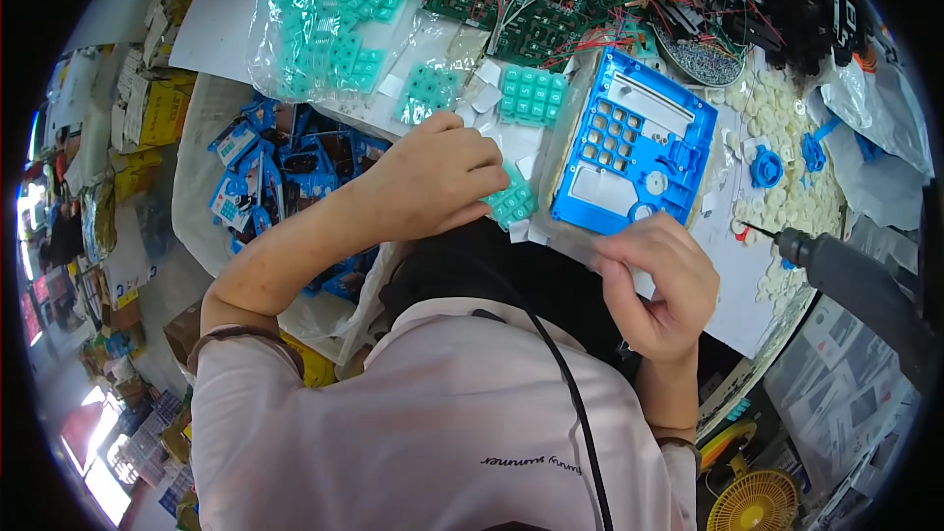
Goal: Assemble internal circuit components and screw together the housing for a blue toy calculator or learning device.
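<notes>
My left hand (438, 177) is closed, with its fingertips at the left edge of a teal rubber keypad (515, 203) near the table's front edge. Just in front of a blue plastic housing (649, 74), my right hand (669, 285) is closed in a pinch; what its fingertips hold, if anything, cannot be made out. The housing lies with its inside facing up and shows a grid of square key openings. Another teal keypad (532, 95) sits left of the housing, and a further one (430, 90) lies beyond my left hand. Small white pieces (486, 98) are scattered among the keypads.
A clear bag of teal keypads (329, 15) and wired green circuit boards (551, 29) cover the table's far side. White parts (787, 128) spread at right, near a power screwdriver (826, 261). A lined bin of blue housings (261, 167) stands left; a yellow fan (752, 501) is lower right.
</notes>
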Tool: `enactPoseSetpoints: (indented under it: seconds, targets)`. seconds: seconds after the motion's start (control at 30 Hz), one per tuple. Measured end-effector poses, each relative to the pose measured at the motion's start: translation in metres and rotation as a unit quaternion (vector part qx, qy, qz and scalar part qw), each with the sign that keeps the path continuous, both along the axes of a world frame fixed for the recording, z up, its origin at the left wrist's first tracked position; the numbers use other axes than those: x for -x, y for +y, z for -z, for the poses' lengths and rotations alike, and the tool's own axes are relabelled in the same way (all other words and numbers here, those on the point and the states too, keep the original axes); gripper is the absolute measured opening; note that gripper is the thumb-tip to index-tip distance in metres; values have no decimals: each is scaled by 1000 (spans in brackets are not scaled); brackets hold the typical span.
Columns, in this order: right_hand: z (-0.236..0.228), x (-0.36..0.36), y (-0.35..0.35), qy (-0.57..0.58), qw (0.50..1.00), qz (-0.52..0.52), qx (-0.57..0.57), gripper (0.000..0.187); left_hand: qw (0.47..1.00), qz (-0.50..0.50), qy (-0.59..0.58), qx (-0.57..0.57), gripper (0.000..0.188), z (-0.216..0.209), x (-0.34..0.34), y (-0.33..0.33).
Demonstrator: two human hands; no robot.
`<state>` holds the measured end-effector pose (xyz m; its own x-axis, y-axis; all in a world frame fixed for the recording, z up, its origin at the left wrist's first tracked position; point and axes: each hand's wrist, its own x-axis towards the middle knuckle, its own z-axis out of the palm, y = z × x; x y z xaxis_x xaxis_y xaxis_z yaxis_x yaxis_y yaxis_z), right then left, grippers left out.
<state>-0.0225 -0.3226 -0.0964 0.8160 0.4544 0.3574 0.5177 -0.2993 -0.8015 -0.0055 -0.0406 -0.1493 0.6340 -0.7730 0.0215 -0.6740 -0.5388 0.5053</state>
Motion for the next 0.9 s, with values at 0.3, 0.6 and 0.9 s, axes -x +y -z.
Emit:
enactPoseSetpoints:
  seconds: [0.3,0.6,0.9]
  targets:
    - [37,3,77,-97,951,-9,293,39,991,-128,-3,-27,37,1,34,-4]
    - [11,-1,34,144,960,-228,79,30,949,-193,80,236,30,-26,37,1]
    - [4,-23,-7,298,947,46,-108,24,875,-247,326,259,19,-28,3,-70]
